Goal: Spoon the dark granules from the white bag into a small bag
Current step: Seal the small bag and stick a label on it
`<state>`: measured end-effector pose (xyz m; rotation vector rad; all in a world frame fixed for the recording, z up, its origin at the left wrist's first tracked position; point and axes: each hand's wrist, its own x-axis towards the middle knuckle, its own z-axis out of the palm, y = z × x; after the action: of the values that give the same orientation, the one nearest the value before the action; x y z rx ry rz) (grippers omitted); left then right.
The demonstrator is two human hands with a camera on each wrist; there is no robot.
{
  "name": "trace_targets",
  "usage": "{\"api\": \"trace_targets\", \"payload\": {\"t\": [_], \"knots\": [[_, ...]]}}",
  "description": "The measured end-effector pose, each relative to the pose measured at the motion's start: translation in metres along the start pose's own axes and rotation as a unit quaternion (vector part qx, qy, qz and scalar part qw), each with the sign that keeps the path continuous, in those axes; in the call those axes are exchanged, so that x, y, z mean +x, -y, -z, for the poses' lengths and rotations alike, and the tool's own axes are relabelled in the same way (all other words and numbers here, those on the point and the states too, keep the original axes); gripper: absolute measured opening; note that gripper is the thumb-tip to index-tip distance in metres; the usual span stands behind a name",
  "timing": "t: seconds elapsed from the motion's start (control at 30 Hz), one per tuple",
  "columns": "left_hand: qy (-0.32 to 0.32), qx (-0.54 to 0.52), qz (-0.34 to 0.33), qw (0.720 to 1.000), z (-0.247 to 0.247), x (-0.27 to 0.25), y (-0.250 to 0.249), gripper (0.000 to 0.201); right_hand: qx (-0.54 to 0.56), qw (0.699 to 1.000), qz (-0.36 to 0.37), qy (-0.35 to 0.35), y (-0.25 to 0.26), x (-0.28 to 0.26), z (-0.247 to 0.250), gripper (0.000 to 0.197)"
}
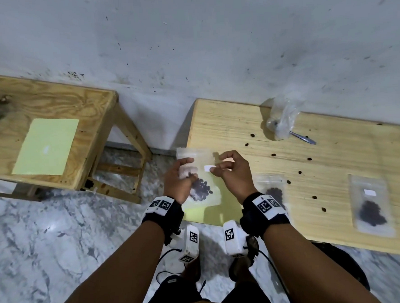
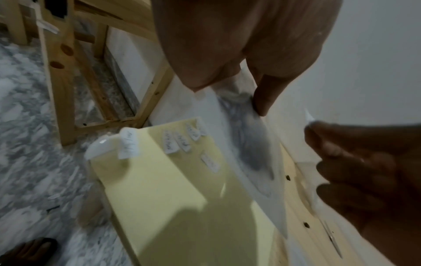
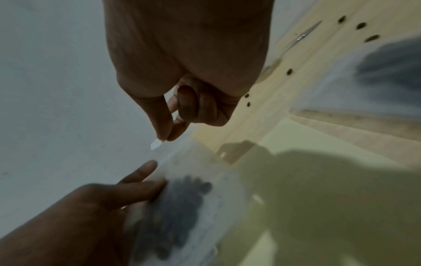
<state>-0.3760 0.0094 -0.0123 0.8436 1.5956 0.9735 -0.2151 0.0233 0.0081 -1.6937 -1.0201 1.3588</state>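
My left hand [image 1: 180, 176] holds up a small clear bag [image 1: 201, 174] with dark granules [image 1: 200, 190] in its lower part, over the left edge of the light wooden table [image 1: 335, 166]. The bag [image 2: 248, 149] hangs from thumb and fingers in the left wrist view. My right hand [image 1: 228, 170] pinches a small white sticker [image 1: 210, 167] just in front of the bag; the sticker [image 3: 156, 144] sticks out from the pinched thumb and forefinger. The large plastic bag [image 1: 282, 117] of granules stands at the table's back, with a metal spoon [image 1: 303, 136] beside it.
Two filled small bags [image 1: 275, 191] [image 1: 371, 205] lie on the table among scattered loose granules [image 1: 274, 155]. A yellow sheet [image 2: 182, 189] with several white stickers lies at the table's near left edge. A second wooden table [image 1: 16, 111] with a yellow sheet [image 1: 46, 146] stands left.
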Motion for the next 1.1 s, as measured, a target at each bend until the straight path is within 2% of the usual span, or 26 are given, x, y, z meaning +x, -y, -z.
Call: {"api": "trace_targets", "payload": {"t": [0.17,0.3,0.37,0.47,0.57,0.67,0.77,0.9,1.1], "knots": [[0.035,-0.002,-0.009,0.999,-0.02,-0.012,-0.019,0.055,-0.06,0.996,0.053,-0.034,0.011,0.001,-0.004,0.032],[0.046,0.016,-0.042,0.998,-0.027,-0.017,-0.021,0.058,-0.126,0.988,0.064,-0.064,0.011,-0.003,-0.003,0.028],[0.047,0.006,-0.046,0.998,-0.031,-0.02,-0.022,0.052,-0.162,0.981,0.066,-0.08,0.011,-0.006,-0.002,0.026],[0.028,0.0,-0.046,0.999,-0.035,-0.019,-0.018,0.031,-0.192,0.972,0.089,-0.101,0.01,-0.01,0.001,0.036],[0.002,-0.008,-0.033,0.999,-0.037,-0.015,-0.011,0.022,-0.169,0.979,0.047,-0.103,0.006,-0.009,0.006,0.051],[-0.008,0.011,-0.047,0.999,-0.037,-0.012,-0.007,0.029,-0.101,0.991,-0.007,-0.085,0.002,-0.008,0.014,0.046],[-0.001,0.026,-0.046,0.999,-0.038,-0.013,-0.007,0.031,-0.089,0.993,0.008,-0.081,-0.003,-0.01,0.019,0.04],[0.013,0.028,-0.037,0.999,-0.039,-0.015,-0.006,0.033,-0.111,0.991,0.042,-0.061,-0.007,-0.01,0.023,0.043],[0.029,0.041,-0.033,0.998,-0.042,-0.017,-0.005,0.029,-0.125,0.987,0.08,-0.068,-0.013,-0.011,0.028,0.039]]}}
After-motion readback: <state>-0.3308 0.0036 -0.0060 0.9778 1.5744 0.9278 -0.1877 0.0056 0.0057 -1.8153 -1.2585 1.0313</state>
